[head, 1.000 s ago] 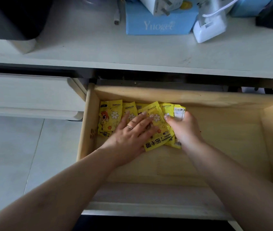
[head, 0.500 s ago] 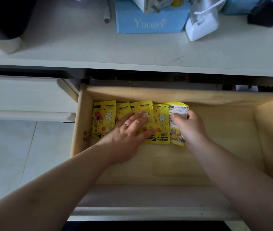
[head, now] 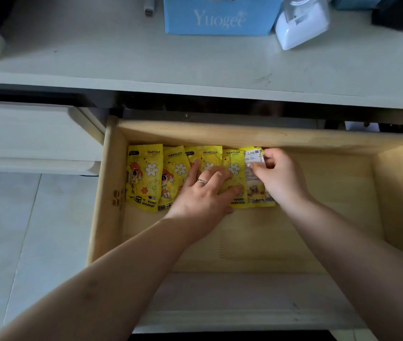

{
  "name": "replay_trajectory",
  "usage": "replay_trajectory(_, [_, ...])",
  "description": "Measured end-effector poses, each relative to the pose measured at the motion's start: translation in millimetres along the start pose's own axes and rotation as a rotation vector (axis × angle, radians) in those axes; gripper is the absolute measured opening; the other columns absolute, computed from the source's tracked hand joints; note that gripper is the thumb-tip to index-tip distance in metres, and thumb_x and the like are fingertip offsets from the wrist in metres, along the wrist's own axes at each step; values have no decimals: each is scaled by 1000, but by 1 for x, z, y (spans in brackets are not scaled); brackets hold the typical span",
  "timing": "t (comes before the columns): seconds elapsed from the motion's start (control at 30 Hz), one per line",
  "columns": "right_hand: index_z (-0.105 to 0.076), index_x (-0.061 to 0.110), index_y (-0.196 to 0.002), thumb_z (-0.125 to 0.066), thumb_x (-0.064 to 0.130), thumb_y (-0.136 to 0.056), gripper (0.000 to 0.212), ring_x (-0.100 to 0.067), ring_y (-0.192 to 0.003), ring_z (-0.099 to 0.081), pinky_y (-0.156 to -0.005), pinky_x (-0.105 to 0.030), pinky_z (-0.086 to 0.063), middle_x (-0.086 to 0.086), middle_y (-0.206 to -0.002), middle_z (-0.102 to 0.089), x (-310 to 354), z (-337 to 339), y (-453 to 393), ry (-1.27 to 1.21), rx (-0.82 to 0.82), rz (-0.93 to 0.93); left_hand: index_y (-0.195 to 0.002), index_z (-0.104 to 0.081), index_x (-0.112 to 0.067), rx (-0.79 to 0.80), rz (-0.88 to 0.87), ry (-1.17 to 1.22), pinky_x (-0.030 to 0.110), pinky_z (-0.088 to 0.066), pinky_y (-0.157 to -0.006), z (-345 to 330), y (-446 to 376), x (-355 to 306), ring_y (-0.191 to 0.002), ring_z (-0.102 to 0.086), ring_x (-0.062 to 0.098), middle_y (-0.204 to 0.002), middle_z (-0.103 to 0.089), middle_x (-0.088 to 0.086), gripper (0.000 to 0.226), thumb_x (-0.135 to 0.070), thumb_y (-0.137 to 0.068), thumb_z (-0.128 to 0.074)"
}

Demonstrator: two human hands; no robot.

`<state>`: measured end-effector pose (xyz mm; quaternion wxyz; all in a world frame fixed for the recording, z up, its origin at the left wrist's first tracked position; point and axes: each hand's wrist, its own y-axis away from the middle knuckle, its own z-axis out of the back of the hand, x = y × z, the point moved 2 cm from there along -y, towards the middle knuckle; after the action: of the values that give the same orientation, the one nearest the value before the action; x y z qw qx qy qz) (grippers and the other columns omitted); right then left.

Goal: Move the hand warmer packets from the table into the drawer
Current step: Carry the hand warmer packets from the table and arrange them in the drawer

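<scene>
1. Packets (head: pixel 146 178) of yellow hand warmers lie in a row along the back wall of the open wooden drawer (head: pixel 111 193), in the middle of the frame, each overlapping its neighbour.
2. The left hand (head: pixel 202 193) lies flat on the middle packets with its fingers spread and nearly straight, pressing them down; a ring (head: pixel 202 181) sits on one finger.
3. The right hand (head: pixel 279 178) is at the right end of the row, its fingers curled round the upper edge of the last packet (head: pixel 254 156), which shows its printed white label side and a barcode at the bottom.
4. The two leftmost packets are uncovered and show a cartoon figure, a white flower and the words HAND WARMER.
5. The right half of the drawer floor is bare wood.
6. Above the drawer, across the top of the frame, a pale table (head: pixel 97 57) carries a blue box (head: pixel 220 18) marked Yuogee and, just beside it on the right, a white device (head: pixel 301 25).
7. At the left edge a closed white drawer front (head: pixel 30 136) sits above a tiled floor (head: pixel 23 230).
</scene>
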<state>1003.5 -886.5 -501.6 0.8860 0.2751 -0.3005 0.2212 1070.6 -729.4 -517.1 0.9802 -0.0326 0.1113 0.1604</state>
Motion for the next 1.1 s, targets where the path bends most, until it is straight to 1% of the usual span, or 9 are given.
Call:
replay_trajectory(0.23, [-55, 21, -113, -68, 38, -81, 39, -19, -84, -60, -65, -28, -42, 6, -94, -62, 0, 1, -2, 207, -89, 48, -117, -65, -21, 8, 4, 9, 66, -28, -101, 2, 1, 1, -118, -56, 35, -118, -62, 12, 67, -42, -57, -85])
replay_trajectory(0.4, [-53, 20, -122, -69, 37, -80, 48, -23, -112, -54, -83, -31, -43, -3, -122, -56, 9, 14, 11, 268, -97, 36, -116, -65, -21, 55, 79, 101, 61, -36, -102, 31, 4, 0, -119, -56, 35, -118, -63, 10, 62, -36, -59, -85])
replay_trajectory(0.47, [-55, 20, -120, -69, 36, -80, 45, -23, -113, -55, -87, -30, -43, -5, -123, -56, 23, 27, 27, 273, -36, 41, -124, -59, -25, 83, 181, 192, 49, -31, -110, 61, 11, -6, -125, -50, 30, -128, -58, 5, 53, -33, -74, -75])
replay_trajectory(0.53, [-57, 20, -118, -69, 33, -81, 41, -22, -110, -57, -88, -30, -44, -5, -122, -58, 42, 41, 48, 285, 40, 65, -132, -51, -28, 141, 365, 345, 38, -33, -108, 87, 24, -8, -126, -46, 23, -134, -53, -2, 48, -32, -86, -63])
replay_trajectory(0.6, [-59, 20, -115, -68, 30, -82, 36, -21, -109, -58, -88, -29, -45, -5, -119, -60, 67, 59, 72, 288, 95, 91, -126, -55, -25, 151, 581, 575, 33, -45, -95, 119, 38, -11, -113, -55, 18, -120, -61, -3, 42, -27, -85, -63])
replay_trajectory(0.7, [-60, 19, -113, -68, 27, -81, 33, -20, -107, -59, -87, -28, -44, -4, -116, -62, 111, 89, 110, 268, 163, 119, -114, -63, -22, 64, 844, 822, 23, -47, -82, 167, 59, -18, -92, -62, 11, -91, -63, -12, 33, -20, -81, -68])
replay_trajectory(0.83, [-61, 19, -112, -70, 27, -81, 33, -16, -104, -59, -84, -25, -42, 0, -114, -62, 166, 123, 154, 270, 258, 162, -99, -61, -28, -18, 990, 977, 11, -46, -69, 232, 84, -29, -74, -59, 1, -80, -61, -16, 26, -14, -79, -69])
replay_trajectory(0.97, [-60, 23, -110, -71, 30, -80, 32, -13, -99, -59, -84, -25, -44, 4, -109, -62, 226, 159, 202, 286, 344, 198, -86, -59, -31, -74, 1050, 1016, 27, -51, -72, 312, 118, -44, -82, -66, 15, -90, -68, -5, 20, -17, -77, -70])
replay_trajectory(1.1, [-59, 24, -110, -70, 33, -81, 33, -12, -100, -58, -86, -28, -46, 7, -109, -60, 292, 185, 252, 310, 444, 277, -95, -58, -30, -151, 1133, 1046, 31, -54, -72, 396, 158, -59, -84, -67, 13, -92, -67, -9, 23, -20, -79, -70])
